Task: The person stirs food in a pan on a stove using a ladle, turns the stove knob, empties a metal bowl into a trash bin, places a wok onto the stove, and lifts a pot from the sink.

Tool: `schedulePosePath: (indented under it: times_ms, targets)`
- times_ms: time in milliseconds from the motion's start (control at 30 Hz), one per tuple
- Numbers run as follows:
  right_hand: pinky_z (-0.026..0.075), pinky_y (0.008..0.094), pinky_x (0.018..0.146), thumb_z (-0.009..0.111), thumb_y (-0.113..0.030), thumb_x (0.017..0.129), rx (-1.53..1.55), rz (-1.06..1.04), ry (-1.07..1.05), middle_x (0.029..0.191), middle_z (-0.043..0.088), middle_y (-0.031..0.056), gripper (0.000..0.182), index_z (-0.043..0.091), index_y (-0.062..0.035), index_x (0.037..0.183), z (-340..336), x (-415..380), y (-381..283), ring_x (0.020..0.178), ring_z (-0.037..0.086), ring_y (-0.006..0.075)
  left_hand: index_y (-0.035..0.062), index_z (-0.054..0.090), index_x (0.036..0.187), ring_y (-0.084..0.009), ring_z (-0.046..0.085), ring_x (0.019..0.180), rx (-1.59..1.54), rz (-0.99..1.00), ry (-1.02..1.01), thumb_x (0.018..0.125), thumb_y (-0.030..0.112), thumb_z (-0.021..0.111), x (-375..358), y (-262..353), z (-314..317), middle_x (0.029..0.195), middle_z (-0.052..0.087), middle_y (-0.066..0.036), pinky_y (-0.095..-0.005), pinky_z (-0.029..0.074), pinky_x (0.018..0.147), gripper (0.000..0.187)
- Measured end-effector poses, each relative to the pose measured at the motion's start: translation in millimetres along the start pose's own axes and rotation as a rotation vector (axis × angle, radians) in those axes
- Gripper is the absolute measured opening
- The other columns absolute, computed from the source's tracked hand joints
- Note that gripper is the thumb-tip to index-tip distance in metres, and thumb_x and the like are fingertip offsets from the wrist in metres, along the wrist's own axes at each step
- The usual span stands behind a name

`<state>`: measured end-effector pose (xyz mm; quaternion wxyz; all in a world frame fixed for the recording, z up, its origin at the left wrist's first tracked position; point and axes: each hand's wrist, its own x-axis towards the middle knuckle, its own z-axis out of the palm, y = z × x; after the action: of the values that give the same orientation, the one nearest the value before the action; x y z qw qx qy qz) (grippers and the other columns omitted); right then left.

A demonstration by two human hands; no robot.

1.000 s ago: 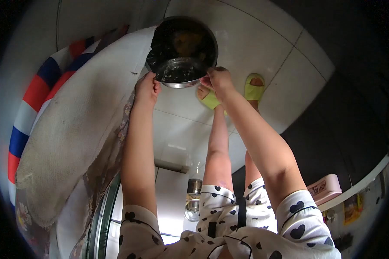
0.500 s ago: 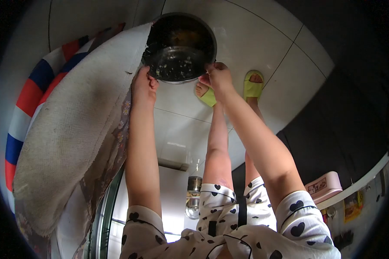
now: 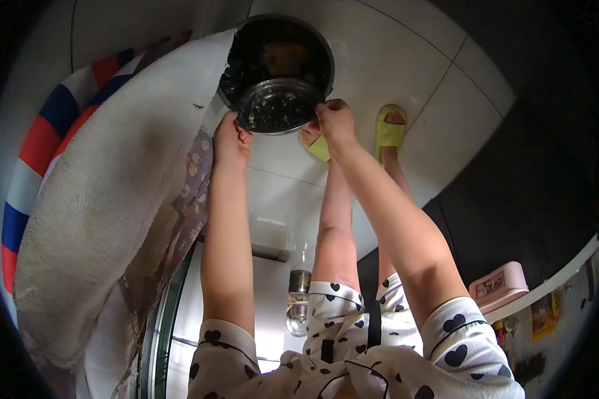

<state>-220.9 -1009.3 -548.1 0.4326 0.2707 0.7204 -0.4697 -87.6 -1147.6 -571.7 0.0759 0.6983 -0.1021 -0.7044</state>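
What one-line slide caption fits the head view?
Both hands, left hand and right hand, grip a metal bowl over a dark bin on white floor tiles.

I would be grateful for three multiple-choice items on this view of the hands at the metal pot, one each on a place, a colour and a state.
1. Where does the coarse beige cloth lie relative to the metal pot?
A. On its left
B. On its right
C. Inside it

2. What colour are the slippers?
A. Red
B. Yellow-green
C. Black

3. How are the hands placed at the pot?
A. Both away from it
B. Only one touches it
C. One on each side of its rim

Answers: 1 A, the cloth fills the left of the picture and its edge meets the pot's left side. 2 B, both slippers on the tiled floor are yellow-green. 3 C, the left hand and the right hand grip opposite sides of the rim.
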Motion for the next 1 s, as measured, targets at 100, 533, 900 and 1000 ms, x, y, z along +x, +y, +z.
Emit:
schedulePosePath:
  times_ms: [100, 533, 900, 1000]
  targets:
    - [0.050, 0.0314, 0.044, 0.053, -0.004, 0.080, 0.026, -0.104, -0.005, 0.078, 0.054, 0.0137, 0.018, 0.047, 0.0057, 0.094, 2, -6, -3, 0.052, 0.057, 0.0193, 0.0140, 0.047, 0.070, -0.0064, 0.032, 0.043, -0.024, 0.072, -0.071, 0.084, 0.014, 0.054, -12, 4, 3, 0.059, 0.041, 0.004, -0.0194, 0.026, 0.039, 0.015]
    - [0.049, 0.0305, 0.045, 0.057, -0.002, 0.075, -0.036, -0.103, -0.073, 0.075, 0.051, 0.0112, 0.017, 0.047, 0.0037, 0.089, 4, 2, -10, 0.053, 0.054, 0.0190, 0.0141, 0.048, 0.070, -0.0048, 0.034, 0.047, -0.078, 0.032, 0.024, 0.086, 0.016, 0.052, -7, -15, -13, 0.062, 0.045, 0.006, -0.0186, 0.026, 0.040, 0.016]
    - [0.046, 0.0293, 0.045, 0.056, -0.004, 0.077, 0.001, -0.198, -0.067, 0.069, 0.053, 0.0108, 0.012, 0.048, 0.0023, 0.084, 0, 3, -17, 0.050, 0.053, 0.0165, 0.0153, 0.045, 0.070, -0.0066, 0.031, 0.043, 0.036, -0.021, 0.026, 0.088, 0.021, 0.051, -6, -12, -3, 0.058, 0.040, 0.005, -0.0202, 0.025, 0.039, 0.020]
    - [0.046, 0.0293, 0.045, 0.056, -0.005, 0.078, -0.046, -0.209, -0.089, 0.068, 0.054, 0.0106, 0.013, 0.047, 0.0024, 0.083, -6, -12, -1, 0.049, 0.053, 0.0156, 0.0144, 0.047, 0.073, -0.0070, 0.033, 0.046, -0.056, -0.029, 0.033, 0.088, 0.020, 0.052, -15, -23, -22, 0.062, 0.045, 0.005, -0.0212, 0.025, 0.041, 0.016]
